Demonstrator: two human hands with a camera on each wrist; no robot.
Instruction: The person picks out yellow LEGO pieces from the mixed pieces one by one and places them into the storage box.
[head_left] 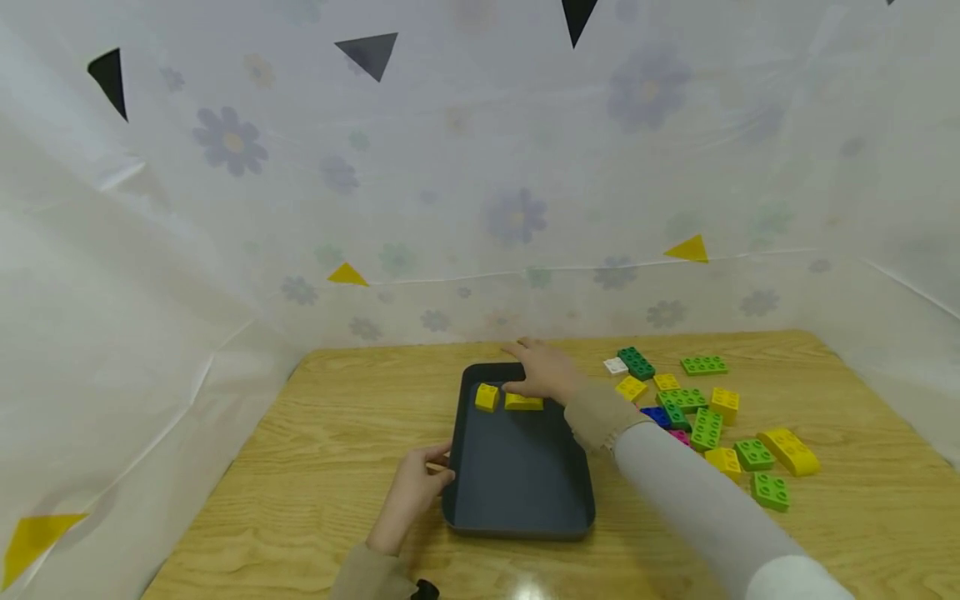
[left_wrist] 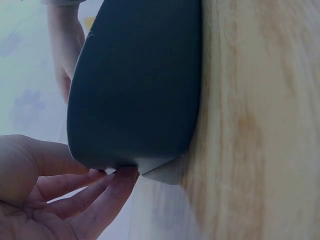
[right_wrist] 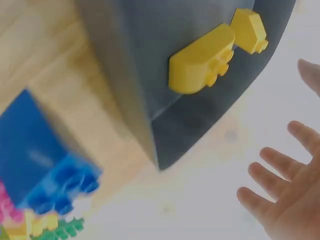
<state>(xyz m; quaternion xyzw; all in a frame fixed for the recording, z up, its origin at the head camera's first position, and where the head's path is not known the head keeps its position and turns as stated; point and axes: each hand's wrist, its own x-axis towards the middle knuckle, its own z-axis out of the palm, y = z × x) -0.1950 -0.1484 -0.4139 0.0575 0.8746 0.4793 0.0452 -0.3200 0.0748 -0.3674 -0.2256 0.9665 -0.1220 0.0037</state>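
Observation:
A dark grey tray (head_left: 521,475) lies on the wooden table with two yellow toy bricks inside at its far end: a small angled brick (head_left: 487,398) and a longer rounded brick (head_left: 524,402). Against the tray's left outer wall rest the thumb and fingertips of my left hand (head_left: 416,487), the thumb nearer the rim in the left wrist view. Over the far right corner my right hand (head_left: 546,371) spreads its fingers with nothing in them. In the right wrist view, that hand (right_wrist: 295,185) is apart from the bricks, past the far rim.
Right of the tray lie loose green bricks (head_left: 707,429), yellow bricks (head_left: 724,402), a white piece (head_left: 616,366), pink pieces and a blue sloped brick (right_wrist: 45,155). A white flowered sheet (head_left: 517,167) hangs behind the table (head_left: 360,417).

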